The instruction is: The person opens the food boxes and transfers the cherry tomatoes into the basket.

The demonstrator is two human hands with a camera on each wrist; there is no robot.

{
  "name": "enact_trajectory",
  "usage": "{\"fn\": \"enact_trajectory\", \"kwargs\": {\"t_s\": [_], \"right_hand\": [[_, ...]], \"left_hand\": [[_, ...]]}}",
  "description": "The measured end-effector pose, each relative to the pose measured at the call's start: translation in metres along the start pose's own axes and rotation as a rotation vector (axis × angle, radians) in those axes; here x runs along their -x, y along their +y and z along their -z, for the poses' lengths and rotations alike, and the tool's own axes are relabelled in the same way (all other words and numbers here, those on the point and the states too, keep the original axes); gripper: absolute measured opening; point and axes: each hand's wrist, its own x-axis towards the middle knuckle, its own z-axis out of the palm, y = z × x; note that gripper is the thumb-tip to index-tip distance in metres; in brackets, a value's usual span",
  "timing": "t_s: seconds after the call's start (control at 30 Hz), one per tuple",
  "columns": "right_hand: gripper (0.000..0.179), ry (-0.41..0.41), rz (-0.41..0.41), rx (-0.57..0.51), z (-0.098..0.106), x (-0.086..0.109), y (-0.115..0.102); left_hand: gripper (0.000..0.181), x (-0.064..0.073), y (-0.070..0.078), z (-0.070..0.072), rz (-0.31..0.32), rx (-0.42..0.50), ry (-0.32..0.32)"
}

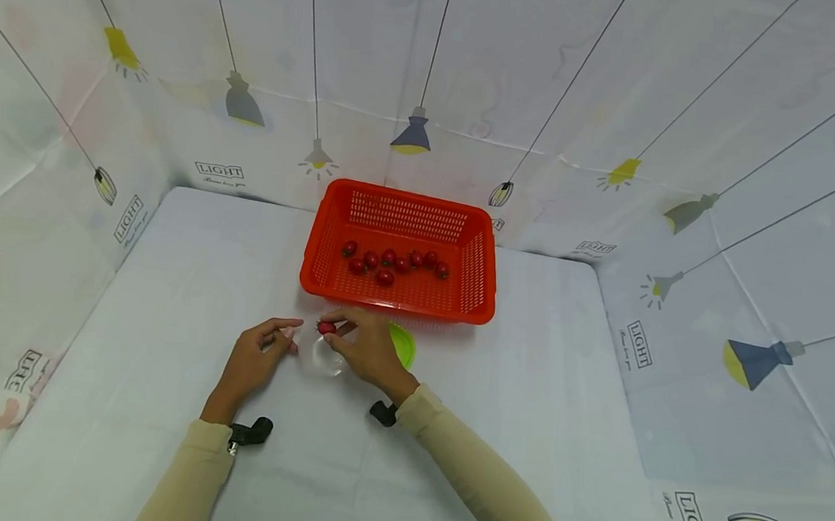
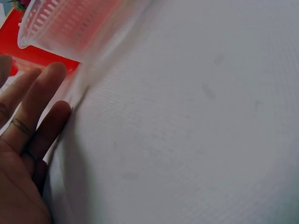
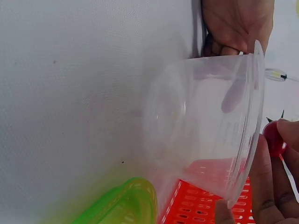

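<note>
My right hand (image 1: 373,353) pinches a red cherry tomato (image 1: 326,327) above a clear plastic bowl (image 1: 326,359). In the right wrist view the tomato (image 3: 274,139), with its green stem end, is between thumb and fingers at the bowl's rim (image 3: 254,116). No tomato shows inside this see-through bowl. Left of it, my left hand (image 1: 252,362) rests near the table with relaxed fingers, holding nothing. The left wrist view shows the left hand (image 2: 28,126) close to the bowl (image 2: 79,28); whether they touch I cannot tell.
Behind the bowl stands a red slotted basket (image 1: 394,300) with several cherry tomatoes (image 1: 385,278) on its floor. A bright green dish or lid (image 1: 403,346) lies right of the bowl, partly behind my right hand. White cloth covers the table (image 1: 524,392); lamp-printed sheets (image 1: 371,69) hang around it.
</note>
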Motion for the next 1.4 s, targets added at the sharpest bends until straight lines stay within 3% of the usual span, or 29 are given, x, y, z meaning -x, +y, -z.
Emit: {"fn": "enact_trajectory", "kwargs": {"t_s": [0.17, 0.33, 0.57, 0.93, 1.1, 1.4], "right_hand": [[0.027, 0.007, -0.026, 0.020, 0.002, 0.000, -0.002], [0.026, 0.046, 0.003, 0.083, 0.008, -0.004, -0.009], [0.028, 0.094, 0.072, 0.032, 0.019, -0.011, -0.017], [0.029, 0.138, 0.100, -0.011, 0.046, -0.031, -0.024], [0.027, 0.110, 0.038, 0.029, 0.061, -0.045, -0.021], [0.026, -0.064, -0.191, 0.106, 0.083, -0.063, -0.019]], "left_hand": [[0.034, 0.000, 0.001, 0.003, -0.001, 0.031, -0.011], [0.033, 0.000, 0.001, 0.004, -0.007, 0.058, -0.016], [0.033, 0.001, 0.004, 0.005, -0.003, 0.065, -0.026], [0.032, -0.001, 0.004, 0.004, -0.003, 0.079, -0.029], [0.032, -0.001, 0.003, 0.003, -0.002, 0.070, -0.028], [0.032, -0.001, 0.003, 0.003, 0.011, 0.070, -0.025]]}}
